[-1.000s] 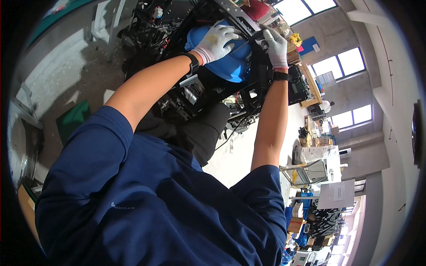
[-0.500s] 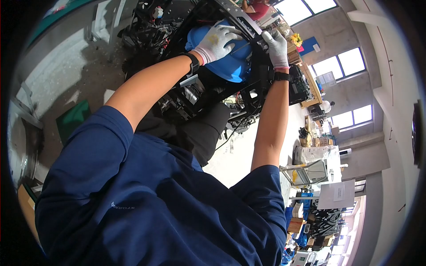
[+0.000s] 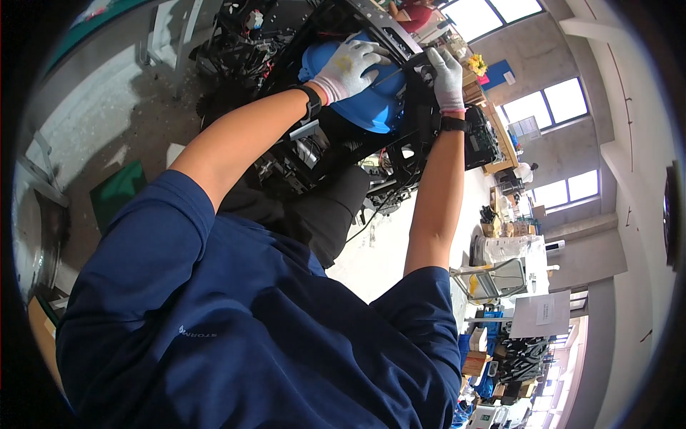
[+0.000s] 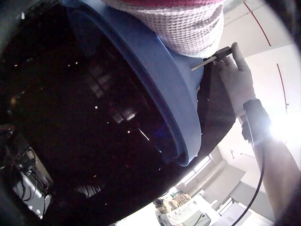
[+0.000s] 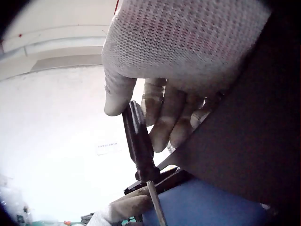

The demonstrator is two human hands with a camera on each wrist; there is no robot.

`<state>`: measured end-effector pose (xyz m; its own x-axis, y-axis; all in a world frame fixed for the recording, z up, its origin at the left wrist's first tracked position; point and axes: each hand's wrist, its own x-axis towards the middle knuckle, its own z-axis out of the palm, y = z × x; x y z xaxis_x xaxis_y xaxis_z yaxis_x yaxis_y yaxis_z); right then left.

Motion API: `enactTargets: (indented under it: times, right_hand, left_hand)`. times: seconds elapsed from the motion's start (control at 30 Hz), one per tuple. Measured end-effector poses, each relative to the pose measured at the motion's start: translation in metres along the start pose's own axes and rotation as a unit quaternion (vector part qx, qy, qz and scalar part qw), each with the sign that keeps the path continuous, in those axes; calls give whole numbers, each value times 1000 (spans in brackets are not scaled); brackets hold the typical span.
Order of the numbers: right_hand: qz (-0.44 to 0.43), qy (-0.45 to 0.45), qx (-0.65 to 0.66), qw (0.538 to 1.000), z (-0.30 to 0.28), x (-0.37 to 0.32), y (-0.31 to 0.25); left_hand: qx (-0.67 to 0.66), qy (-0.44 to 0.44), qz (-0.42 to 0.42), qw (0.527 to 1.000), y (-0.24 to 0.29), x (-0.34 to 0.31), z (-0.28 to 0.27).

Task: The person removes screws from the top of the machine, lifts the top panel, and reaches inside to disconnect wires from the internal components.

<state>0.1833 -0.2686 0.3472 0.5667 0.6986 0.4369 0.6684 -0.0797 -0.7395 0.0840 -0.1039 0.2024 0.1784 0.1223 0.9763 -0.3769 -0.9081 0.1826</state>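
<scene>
My right hand [image 3: 448, 80], in a white knit glove, pinches the black handle of a screwdriver [image 5: 138, 141] between thumb and fingers. Its metal shaft slants towards a rounded blue plastic shell [image 3: 375, 111]; where the tip ends is hidden in the head view. The gloved left hand [image 3: 349, 70] rests on top of that shell, fingers spread and slightly bent, pointing towards a black metal bar [image 3: 382, 27]. Seen from the left wrist, the shell's thick rim [image 4: 164, 89] curves around a dark hollow.
Black frame parts and loose wiring [image 3: 246, 61] lie left of the shell. A cable [image 3: 368, 227] hangs below the frame near my knee. Further off are a folding chair [image 3: 498, 279], a green panel [image 3: 118, 193] on the floor side, and a person in red [image 3: 414, 16].
The right hand's fingers shift and straighten around the screwdriver handle, staying in nearly the same place. My left hand keeps still on the blue shell. The person in red behind has moved slightly.
</scene>
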Motion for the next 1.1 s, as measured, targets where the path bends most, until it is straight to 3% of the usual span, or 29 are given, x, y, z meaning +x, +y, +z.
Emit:
enactTargets:
  times: [0.1, 0.23, 0.3, 0.83, 0.9, 1.1]
  right_hand:
    - [-63, -4, 1, 998, 6, -3, -7]
    - [-60, -25, -27, 998, -1, 0, 0]
    - [-19, -18, -27, 999, -2, 1, 2]
    - [-27, -9, -36, 999, 1, 3, 5]
    - [-55, -22, -16, 998, 0, 3, 7]
    - [-30, -45, 33, 998, -7, 4, 7]
  left_hand:
    - [-4, -2, -1, 1000, 0, 0, 0]
    - [1, -1, 4, 1000, 1, 1, -2]
    - [-1, 3, 7, 1000, 1, 1, -2]
    - [-7, 5, 6, 1000, 0, 0, -1]
    - [-9, 2, 2, 1000, 1, 0, -1]
    - [-10, -3, 2, 1000, -1, 0, 0]
